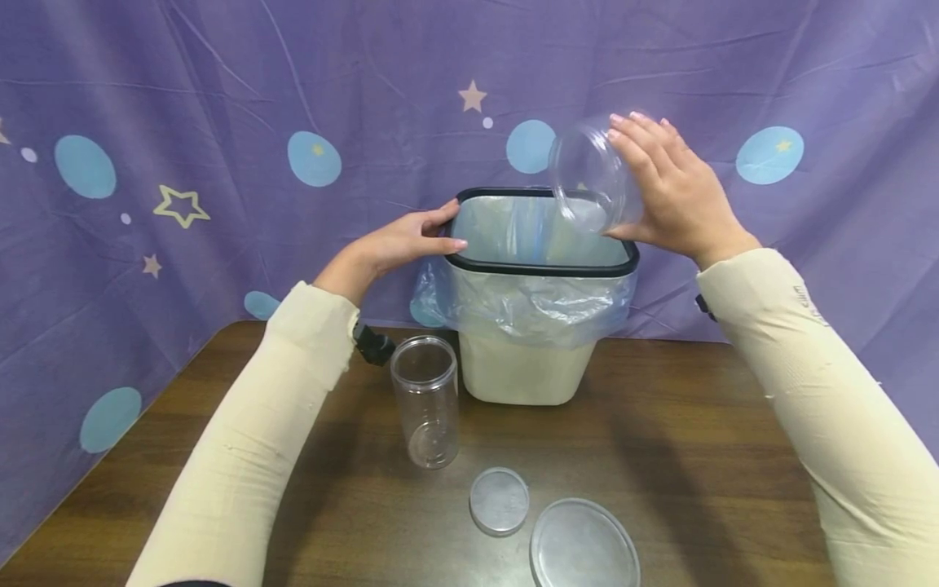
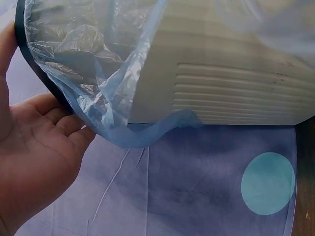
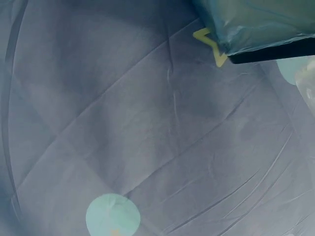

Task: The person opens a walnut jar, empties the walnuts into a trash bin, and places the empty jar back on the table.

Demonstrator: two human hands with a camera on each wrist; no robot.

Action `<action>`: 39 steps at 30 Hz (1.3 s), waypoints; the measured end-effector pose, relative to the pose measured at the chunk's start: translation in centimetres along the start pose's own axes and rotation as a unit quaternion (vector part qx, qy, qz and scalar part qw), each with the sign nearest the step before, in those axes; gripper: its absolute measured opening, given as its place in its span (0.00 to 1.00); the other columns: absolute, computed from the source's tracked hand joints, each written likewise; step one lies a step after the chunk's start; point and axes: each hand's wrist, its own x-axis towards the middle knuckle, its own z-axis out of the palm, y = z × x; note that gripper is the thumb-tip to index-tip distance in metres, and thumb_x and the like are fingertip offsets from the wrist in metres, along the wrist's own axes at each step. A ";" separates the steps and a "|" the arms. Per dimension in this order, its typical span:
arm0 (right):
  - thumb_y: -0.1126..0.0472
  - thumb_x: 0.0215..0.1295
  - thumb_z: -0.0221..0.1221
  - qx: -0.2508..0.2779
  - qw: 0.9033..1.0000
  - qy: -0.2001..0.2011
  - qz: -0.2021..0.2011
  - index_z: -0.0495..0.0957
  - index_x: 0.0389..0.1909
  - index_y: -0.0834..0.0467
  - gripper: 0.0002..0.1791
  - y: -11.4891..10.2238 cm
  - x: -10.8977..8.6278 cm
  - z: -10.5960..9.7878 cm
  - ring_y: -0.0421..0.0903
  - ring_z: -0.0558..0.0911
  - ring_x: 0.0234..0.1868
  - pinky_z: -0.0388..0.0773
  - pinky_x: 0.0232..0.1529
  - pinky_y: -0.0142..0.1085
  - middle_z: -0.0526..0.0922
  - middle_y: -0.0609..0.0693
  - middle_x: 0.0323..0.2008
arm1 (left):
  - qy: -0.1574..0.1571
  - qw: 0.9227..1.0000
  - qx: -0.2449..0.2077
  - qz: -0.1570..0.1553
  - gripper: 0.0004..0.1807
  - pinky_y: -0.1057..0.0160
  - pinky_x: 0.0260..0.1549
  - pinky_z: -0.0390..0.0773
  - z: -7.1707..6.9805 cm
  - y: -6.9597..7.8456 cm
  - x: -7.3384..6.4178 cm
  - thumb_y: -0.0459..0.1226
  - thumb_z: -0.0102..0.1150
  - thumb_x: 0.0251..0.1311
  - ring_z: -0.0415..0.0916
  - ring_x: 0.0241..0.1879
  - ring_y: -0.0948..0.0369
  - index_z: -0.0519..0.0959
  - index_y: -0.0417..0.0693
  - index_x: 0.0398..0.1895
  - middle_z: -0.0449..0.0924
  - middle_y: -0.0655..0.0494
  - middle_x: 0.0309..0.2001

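Note:
A cream trash can with a black rim stands upright, its translucent bluish bag folded out over the rim. My left hand grips the rim on its left side; curled fingers show there in the left wrist view. Above the can's right part, my right hand holds a wide clear plastic jar, tipped sideways with its round mouth facing left. Its contents cannot be made out. The right wrist view shows the bag and rim, with the right hand out of frame.
A tall clear jar without a lid stands on the wooden table, left of the can. Nearer lie a small round grey lid and a larger one. A purple patterned curtain hangs close behind.

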 end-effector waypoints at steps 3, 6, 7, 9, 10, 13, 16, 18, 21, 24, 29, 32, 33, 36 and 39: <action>0.51 0.26 0.76 -0.003 1.000 -0.011 -0.002 0.57 0.66 0.66 0.61 0.0 0.0 0.0 0.58 0.58 0.69 0.50 0.71 0.48 0.61 0.61 0.67 | 0.002 1.000 -0.001 0.003 0.43 0.62 0.71 0.41 0.0 0.0 -0.1 0.42 0.56 0.62 0.33 0.73 0.65 0.43 0.47 0.74 0.35 0.60 0.75; 0.49 0.28 0.75 0.001 1.000 -0.020 -0.004 0.57 0.66 0.66 0.61 0.0 -0.2 0.1 0.57 0.58 0.70 0.49 0.71 0.48 0.61 0.62 0.68 | 0.002 1.000 -0.003 0.004 0.43 0.63 0.70 0.41 0.0 0.0 -0.1 0.41 0.56 0.62 0.33 0.73 0.65 0.43 0.47 0.74 0.35 0.60 0.75; 0.49 0.29 0.75 0.001 1.000 -0.018 -0.003 0.56 0.66 0.66 0.60 0.0 -0.3 0.1 0.57 0.58 0.70 0.49 0.71 0.48 0.60 0.61 0.68 | 0.002 1.000 -0.003 0.004 0.43 0.62 0.70 0.41 0.0 0.0 -0.2 0.41 0.56 0.62 0.33 0.73 0.65 0.44 0.47 0.74 0.35 0.60 0.75; 0.49 0.27 0.75 0.010 1.000 0.003 0.009 0.57 0.66 0.65 0.60 -0.1 -0.6 0.3 0.57 0.58 0.70 0.50 0.71 0.49 0.61 0.60 0.68 | 0.001 1.000 -0.002 0.003 0.43 0.62 0.71 0.41 0.0 0.0 -0.2 0.42 0.56 0.62 0.32 0.73 0.65 0.44 0.48 0.74 0.35 0.60 0.75; 0.50 0.26 0.75 0.014 1.000 0.012 0.015 0.58 0.65 0.65 0.60 -0.1 -0.7 0.3 0.57 0.58 0.69 0.50 0.71 0.49 0.61 0.60 0.68 | 0.000 1.000 -0.003 0.003 0.43 0.62 0.71 0.41 0.0 0.0 -0.2 0.42 0.56 0.62 0.32 0.73 0.65 0.44 0.48 0.74 0.35 0.60 0.75; 0.50 0.24 0.75 0.016 0.999 0.026 0.032 0.58 0.65 0.65 0.61 0.0 -1.3 0.4 0.58 0.59 0.69 0.50 0.70 0.50 0.62 0.61 0.67 | -0.001 1.000 -0.003 0.001 0.43 0.62 0.71 0.40 0.1 0.0 -0.1 0.42 0.57 0.62 0.32 0.73 0.65 0.44 0.48 0.74 0.35 0.61 0.75; 0.52 0.21 0.76 0.014 0.997 0.053 0.053 0.57 0.64 0.65 0.62 0.1 -1.9 0.5 0.59 0.59 0.68 0.51 0.70 0.51 0.62 0.63 0.66 | 0.000 1.000 -0.002 -0.001 0.43 0.62 0.71 0.40 0.0 0.0 -0.1 0.42 0.57 0.62 0.32 0.73 0.65 0.44 0.49 0.74 0.35 0.61 0.75; 0.52 0.20 0.77 0.013 0.994 0.078 0.069 0.56 0.64 0.64 0.63 0.0 -2.4 0.5 0.59 0.60 0.68 0.51 0.70 0.51 0.62 0.63 0.66 | 0.000 1.000 0.000 -0.004 0.43 0.62 0.71 0.40 0.0 -0.1 -0.1 0.43 0.57 0.62 0.32 0.73 0.66 0.44 0.50 0.74 0.35 0.62 0.75; 0.53 0.20 0.77 0.020 0.989 0.114 0.092 0.55 0.64 0.64 0.63 -0.1 -3.0 0.4 0.59 0.59 0.68 0.50 0.71 0.49 0.62 0.64 0.66 | 0.000 1.000 0.001 -0.006 0.43 0.62 0.71 0.40 0.0 0.0 -0.1 0.43 0.57 0.62 0.32 0.73 0.66 0.44 0.50 0.74 0.35 0.63 0.75; 0.54 0.21 0.77 0.030 0.983 0.134 0.125 0.53 0.65 0.64 0.64 -0.5 -3.6 0.3 0.58 0.58 0.69 0.50 0.71 0.47 0.60 0.64 0.67 | 0.004 1.000 0.003 -0.009 0.43 0.62 0.71 0.41 0.0 0.1 -0.2 0.43 0.57 0.62 0.32 0.73 0.66 0.45 0.50 0.74 0.35 0.63 0.75; 0.52 0.22 0.77 0.053 0.965 0.156 0.205 0.53 0.66 0.64 0.65 -1.4 -4.6 0.1 0.51 0.55 0.71 0.50 0.71 0.43 0.59 0.59 0.69 | 0.005 1.000 0.005 -0.013 0.43 0.62 0.71 0.40 0.0 0.2 -0.1 0.43 0.57 0.62 0.31 0.73 0.67 0.45 0.50 0.74 0.35 0.64 0.75; 0.40 0.25 0.75 0.068 0.950 0.173 0.251 0.54 0.66 0.68 0.67 -1.9 -5.2 0.1 0.48 0.54 0.71 0.49 0.71 0.41 0.58 0.56 0.69 | 0.002 1.000 0.005 -0.016 0.43 0.62 0.71 0.40 0.0 0.1 -0.1 0.43 0.57 0.61 0.31 0.73 0.67 0.45 0.51 0.74 0.35 0.65 0.75; 0.36 0.26 0.73 0.073 0.945 0.178 0.264 0.54 0.66 0.69 0.68 -2.1 -5.4 0.1 0.47 0.54 0.71 0.49 0.71 0.40 0.58 0.55 0.70 | 0.002 1.000 0.004 -0.016 0.43 0.62 0.71 0.40 0.0 0.1 -0.1 0.43 0.57 0.61 0.31 0.73 0.67 0.44 0.51 0.74 0.35 0.65 0.75; 0.29 0.25 0.70 0.091 0.930 0.193 0.299 0.54 0.67 0.69 0.71 -2.7 -6.0 0.0 0.44 0.56 0.70 0.51 0.70 0.38 0.57 0.52 0.70 | 0.000 1.000 0.000 -0.012 0.43 0.62 0.71 0.40 0.0 0.1 0.0 0.43 0.57 0.62 0.31 0.73 0.66 0.44 0.50 0.74 0.35 0.63 0.75; 0.34 0.21 0.75 0.117 0.913 0.210 0.329 0.53 0.69 0.64 0.72 -3.3 -6.6 -0.3 0.43 0.58 0.69 0.54 0.69 0.36 0.58 0.49 0.70 | -0.001 1.000 -0.002 -0.010 0.43 0.62 0.71 0.40 -0.1 0.1 -0.1 0.42 0.57 0.62 0.31 0.73 0.66 0.44 0.49 0.74 0.35 0.62 0.75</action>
